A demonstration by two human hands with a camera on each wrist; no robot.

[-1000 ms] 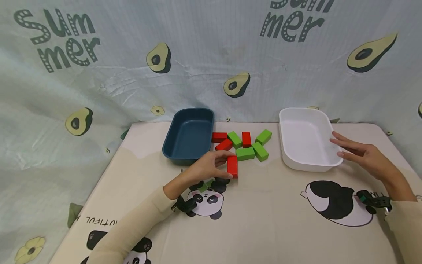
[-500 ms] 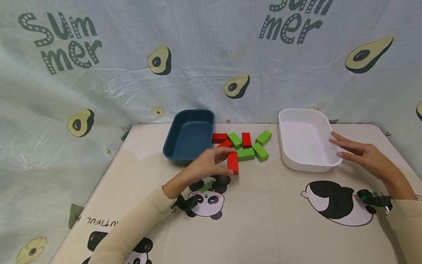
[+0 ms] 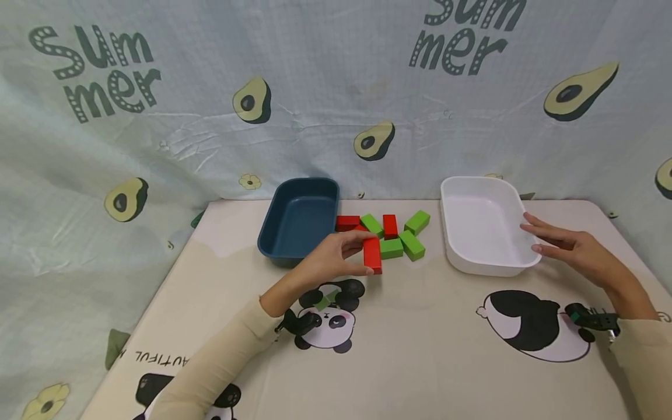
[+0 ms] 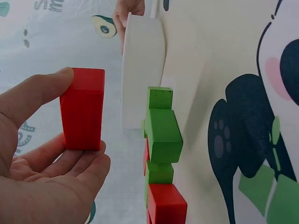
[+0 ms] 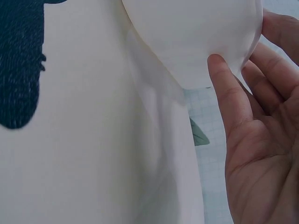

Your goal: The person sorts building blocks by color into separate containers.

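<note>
My left hand [image 3: 332, 258] pinches a red block [image 3: 373, 256] by its two ends, between thumb and fingers. In the left wrist view the held block [image 4: 83, 112] hangs clear of the tabletop. Behind it lies a loose group of blocks: several green ones, such as a green block [image 3: 412, 245], and a few red ones, such as a red block [image 3: 390, 226]. One red block is partly covered by my left fingers. At the right, my right hand [image 3: 572, 251] touches the side of a white tray [image 3: 483, 268] with fairly straight fingers; nothing lies in that tray.
A dark blue tray [image 3: 280, 261] stands left of the blocks, with nothing in it. The table [image 3: 420, 361] has a pale cloth printed with pandas. A hanging cloth [image 3: 315, 87] with avocado prints rises along the back edge.
My left hand has raised the red block from the front of the group, moving slightly up and away. My right hand stays at the white tray, and the other blocks lie as before.
</note>
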